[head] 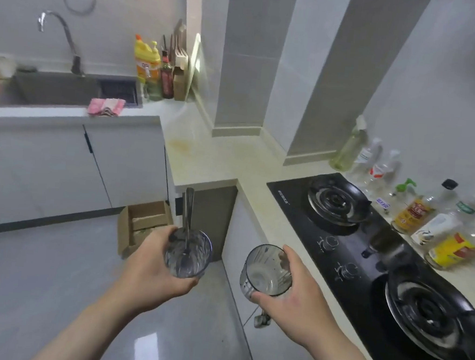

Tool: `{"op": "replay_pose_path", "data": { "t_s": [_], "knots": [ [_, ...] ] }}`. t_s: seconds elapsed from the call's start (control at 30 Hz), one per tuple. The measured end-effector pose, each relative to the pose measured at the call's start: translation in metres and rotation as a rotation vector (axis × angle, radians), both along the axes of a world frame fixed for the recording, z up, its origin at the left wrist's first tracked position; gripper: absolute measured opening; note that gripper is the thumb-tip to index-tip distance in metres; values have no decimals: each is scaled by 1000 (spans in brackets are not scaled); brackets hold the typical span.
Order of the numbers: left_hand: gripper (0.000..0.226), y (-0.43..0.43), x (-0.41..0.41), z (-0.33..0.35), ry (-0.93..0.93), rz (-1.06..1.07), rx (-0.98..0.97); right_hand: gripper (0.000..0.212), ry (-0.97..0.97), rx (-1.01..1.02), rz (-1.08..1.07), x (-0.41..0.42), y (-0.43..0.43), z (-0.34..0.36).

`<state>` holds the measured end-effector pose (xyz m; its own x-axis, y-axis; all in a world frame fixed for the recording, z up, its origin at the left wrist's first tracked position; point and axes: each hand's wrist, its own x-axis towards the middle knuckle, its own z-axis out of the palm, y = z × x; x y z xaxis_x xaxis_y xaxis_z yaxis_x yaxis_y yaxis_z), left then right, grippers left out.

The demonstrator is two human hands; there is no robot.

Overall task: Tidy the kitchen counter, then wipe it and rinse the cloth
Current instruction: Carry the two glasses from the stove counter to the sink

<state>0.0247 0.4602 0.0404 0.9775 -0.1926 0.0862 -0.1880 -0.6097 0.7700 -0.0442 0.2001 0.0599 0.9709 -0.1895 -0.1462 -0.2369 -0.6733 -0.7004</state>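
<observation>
Off the counter's (204,160) front edge, the left hand (151,269) grips a glass (187,253) holding what looks like a spoon (187,213), while the right hand's (292,301) fingers clamp a second glass (265,270).

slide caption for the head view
Left hand holds a glass with a spoon; right hand holds a second glass, beside the stove.

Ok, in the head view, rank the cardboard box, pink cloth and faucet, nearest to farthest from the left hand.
1. Cardboard box, on the floor past the left hand.
2. Pink cloth, by the sink.
3. Faucet, behind the sink.
</observation>
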Motion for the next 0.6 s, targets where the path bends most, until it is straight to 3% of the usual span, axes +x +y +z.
{"op": "replay_pose_path", "data": {
  "t_s": [0.07,0.6],
  "knots": [
    [65,21,3,2,-4,49,-1,103,-6,3,42,15,20,-2],
    [69,126,44,-17,75,423,17,108,50,41,364,145,120,-25]
  ]
}}
